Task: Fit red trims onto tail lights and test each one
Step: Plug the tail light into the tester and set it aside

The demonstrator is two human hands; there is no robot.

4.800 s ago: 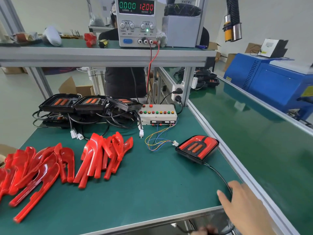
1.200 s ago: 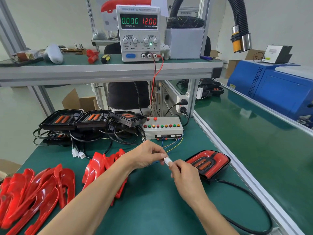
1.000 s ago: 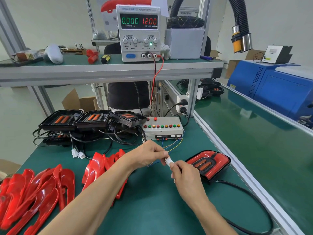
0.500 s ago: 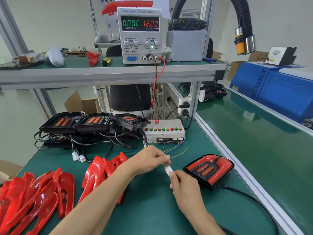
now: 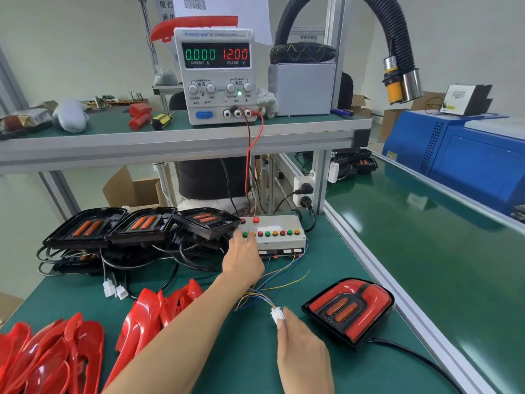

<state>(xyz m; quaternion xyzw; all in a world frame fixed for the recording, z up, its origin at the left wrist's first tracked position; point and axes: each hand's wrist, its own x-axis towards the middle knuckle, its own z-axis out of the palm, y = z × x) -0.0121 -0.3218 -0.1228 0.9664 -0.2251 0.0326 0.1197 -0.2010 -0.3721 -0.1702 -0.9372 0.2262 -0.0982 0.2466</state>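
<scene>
- A black-housed tail light with a glossy red trim fitted over it (image 5: 350, 308) lies face up on the green mat near the bench's right edge; two orange bars show unlit in its centre, and a black cable runs from its near side.
- Three black tail lights without trims (image 5: 140, 225) sit in a row at the back left, tilted, over tangled black cables.
- Loose glossy red plastic trims (image 5: 71, 354) lie heaped at the front left.

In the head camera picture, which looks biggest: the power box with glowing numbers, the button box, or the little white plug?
1. Grey power supply with glowing digits
2. White button box with coloured buttons, though it sits nearer the camera
3. Small white plastic plug, clearly smallest
</scene>
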